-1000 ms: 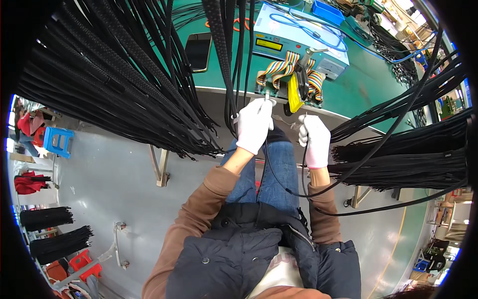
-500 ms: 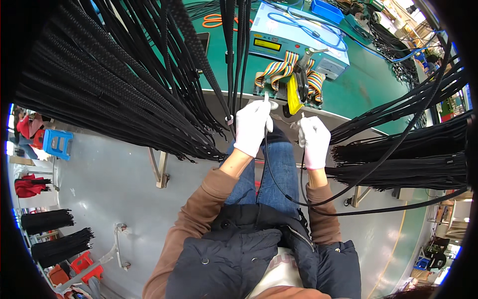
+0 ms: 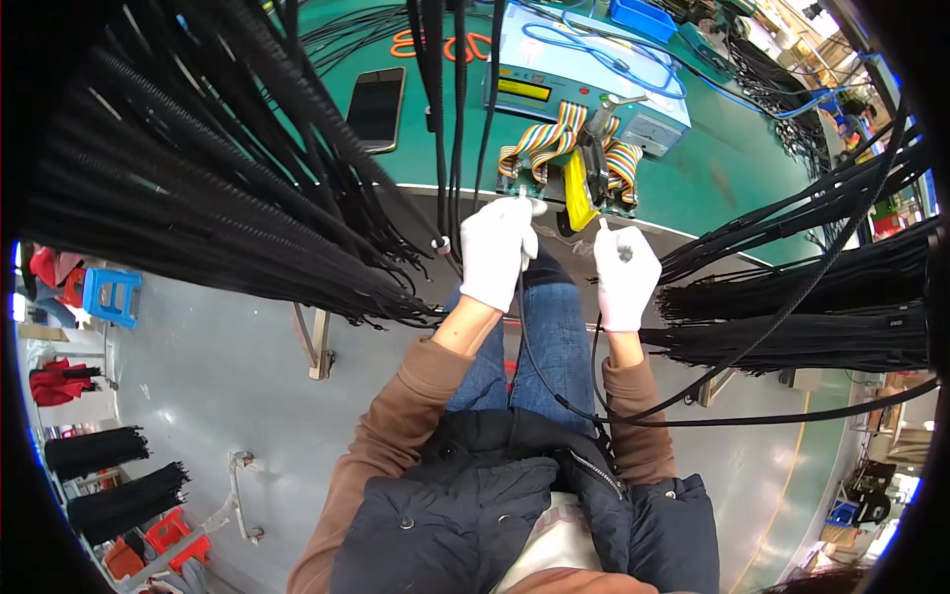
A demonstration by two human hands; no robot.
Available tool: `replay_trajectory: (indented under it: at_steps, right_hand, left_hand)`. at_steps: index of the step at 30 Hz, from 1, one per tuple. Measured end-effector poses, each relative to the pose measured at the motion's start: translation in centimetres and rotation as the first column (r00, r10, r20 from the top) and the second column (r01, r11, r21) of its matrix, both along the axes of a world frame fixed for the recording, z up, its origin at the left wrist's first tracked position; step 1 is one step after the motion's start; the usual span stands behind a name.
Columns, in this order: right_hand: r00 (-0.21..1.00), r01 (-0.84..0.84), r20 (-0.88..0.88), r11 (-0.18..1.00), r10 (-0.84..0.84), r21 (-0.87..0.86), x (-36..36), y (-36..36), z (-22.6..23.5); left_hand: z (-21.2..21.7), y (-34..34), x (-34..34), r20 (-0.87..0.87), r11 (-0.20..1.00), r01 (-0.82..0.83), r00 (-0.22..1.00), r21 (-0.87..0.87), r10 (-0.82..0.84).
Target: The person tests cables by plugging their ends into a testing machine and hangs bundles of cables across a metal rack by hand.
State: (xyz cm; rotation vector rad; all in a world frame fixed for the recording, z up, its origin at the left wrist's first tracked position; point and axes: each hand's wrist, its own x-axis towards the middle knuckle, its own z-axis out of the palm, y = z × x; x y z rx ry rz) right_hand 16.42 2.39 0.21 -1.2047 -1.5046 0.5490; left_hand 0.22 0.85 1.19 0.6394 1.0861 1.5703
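Both my hands wear white gloves and work at the near edge of a green bench [image 3: 712,168]. My left hand [image 3: 495,249] grips one end of a thin black cable [image 3: 539,376], its small metal plug close to a connector board at the bench edge. My right hand [image 3: 625,274] pinches the cable's other end, plug pointing up, just right of a yellow clamp handle [image 3: 577,191]. The cable loops down over my lap between the hands. Rainbow ribbon cables [image 3: 546,142] run from the board to a light blue tester box [image 3: 584,74].
Thick bundles of black cables [image 3: 218,188] hang on the left, and more bundles [image 3: 811,317] lie on the right. A dark phone [image 3: 374,109] rests on the bench. A blue stool [image 3: 107,295] and red items stand on the grey floor at left.
My two hands stay at the bench edge. The left hand has shifted slightly toward the connector board; the right hand has barely moved.
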Motion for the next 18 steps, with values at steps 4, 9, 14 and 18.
replay_trajectory:
  at_steps: [4, 9, 14, 18]
  right_hand:
    - [0.98, 0.165, 0.104, 0.984, -0.171, 0.068, -0.4, 0.2, 0.3]
    - [0.972, 0.195, 0.126, 0.98, -0.198, 0.037, -0.1, 0.6, 0.3]
    - [0.98, 0.193, 0.052, 0.981, -0.193, 0.008, -0.4, 0.7, 0.2]
    - [0.978, 0.194, 0.064, 0.98, -0.197, 0.048, -0.8, 1.4, 0.7]
  left_hand:
    - [0.6, 0.2, 0.3, 0.059, 0.994, -0.053, 0.997, -0.094, 0.059]
    - [-0.1, 0.2, -0.6, 0.12, 0.999, 0.019, 0.993, -0.038, -0.014]
    - [-1.5, -0.8, -1.3, 0.253, 0.988, 0.125, 0.962, -0.087, -0.1]
    - [-6.8, -3.2, -0.5, -0.084, 0.837, 0.427, 0.874, -0.341, -0.479]
